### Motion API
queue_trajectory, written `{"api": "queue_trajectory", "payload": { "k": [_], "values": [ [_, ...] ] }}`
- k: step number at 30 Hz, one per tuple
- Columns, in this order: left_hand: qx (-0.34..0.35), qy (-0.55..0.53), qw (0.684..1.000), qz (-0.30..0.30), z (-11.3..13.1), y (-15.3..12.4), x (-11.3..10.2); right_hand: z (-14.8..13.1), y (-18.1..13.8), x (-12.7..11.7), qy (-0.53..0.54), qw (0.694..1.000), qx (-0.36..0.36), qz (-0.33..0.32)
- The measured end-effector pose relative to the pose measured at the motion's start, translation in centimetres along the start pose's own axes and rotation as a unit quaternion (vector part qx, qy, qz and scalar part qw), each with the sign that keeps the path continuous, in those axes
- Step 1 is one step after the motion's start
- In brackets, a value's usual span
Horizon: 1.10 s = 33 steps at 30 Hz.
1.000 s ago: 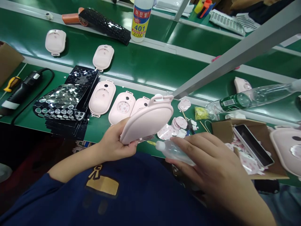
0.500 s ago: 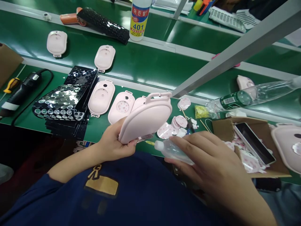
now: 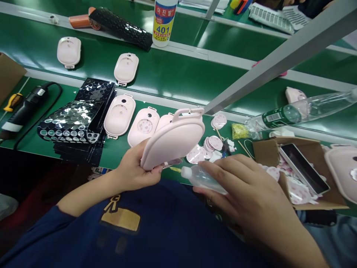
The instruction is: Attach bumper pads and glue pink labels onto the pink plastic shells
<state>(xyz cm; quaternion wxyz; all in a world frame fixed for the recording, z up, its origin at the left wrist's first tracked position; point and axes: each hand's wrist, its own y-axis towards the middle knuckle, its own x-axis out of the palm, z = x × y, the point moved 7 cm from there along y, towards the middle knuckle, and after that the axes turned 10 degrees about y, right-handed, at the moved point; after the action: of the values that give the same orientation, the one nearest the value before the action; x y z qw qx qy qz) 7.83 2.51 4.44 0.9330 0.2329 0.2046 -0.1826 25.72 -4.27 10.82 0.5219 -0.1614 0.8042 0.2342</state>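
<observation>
My left hand grips a pink oval plastic shell by its lower end, tilted with its outer side toward me and its handle loop up. My right hand is wrapped round a small clear glue bottle. The bottle's yellow nozzle points left at the shell's lower edge, almost touching it. Round pink printed stickers lie on the green bench just behind the shell.
Several pink shells lie on the bench and on the green conveyor belt. Black sheets of round mirror discs lie left, beside a black tool. A 401 glue bottle stands far back. A cardboard box and water bottle are right.
The small glue bottle's nozzle has crept a little left toward the shell's lower edge. Both hands keep their grips; the view has shifted slightly.
</observation>
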Motion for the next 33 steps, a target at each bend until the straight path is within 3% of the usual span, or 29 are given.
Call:
{"api": "queue_trajectory", "payload": {
  "k": [8,16,20,22,24,26,29,33],
  "values": [
    [0.035,-0.014,0.999,0.014,0.2,0.1,-0.1,0.2,0.1,0.3,-0.005,1.000,-0.004,-0.006],
    [-0.031,0.023,0.999,0.022,-1.5,-0.5,-0.4,1.4,-0.8,-1.0,0.022,0.999,0.040,0.030],
    [-0.120,0.003,0.985,0.124,-4.8,-1.5,-2.7,6.7,-2.0,-0.8,0.128,0.974,0.142,0.121],
    [-0.163,-0.036,0.970,0.178,-6.5,-2.0,-3.9,10.8,-2.4,0.4,0.202,0.935,0.217,0.194],
    [-0.177,-0.073,0.959,0.211,-7.5,-2.1,-4.7,14.8,-2.2,2.6,0.264,0.891,0.291,0.228],
    [-0.170,-0.094,0.955,0.223,-7.6,-1.9,-5.1,17.6,-1.1,4.9,0.276,0.875,0.332,0.220],
    [-0.177,-0.102,0.953,0.222,-7.0,-1.8,-5.1,20.3,0.7,7.2,0.227,0.877,0.374,0.201],
    [-0.243,-0.119,0.938,0.216,-6.4,-2.4,-4.7,22.1,1.4,8.3,0.210,0.868,0.415,0.172]
  ]
}}
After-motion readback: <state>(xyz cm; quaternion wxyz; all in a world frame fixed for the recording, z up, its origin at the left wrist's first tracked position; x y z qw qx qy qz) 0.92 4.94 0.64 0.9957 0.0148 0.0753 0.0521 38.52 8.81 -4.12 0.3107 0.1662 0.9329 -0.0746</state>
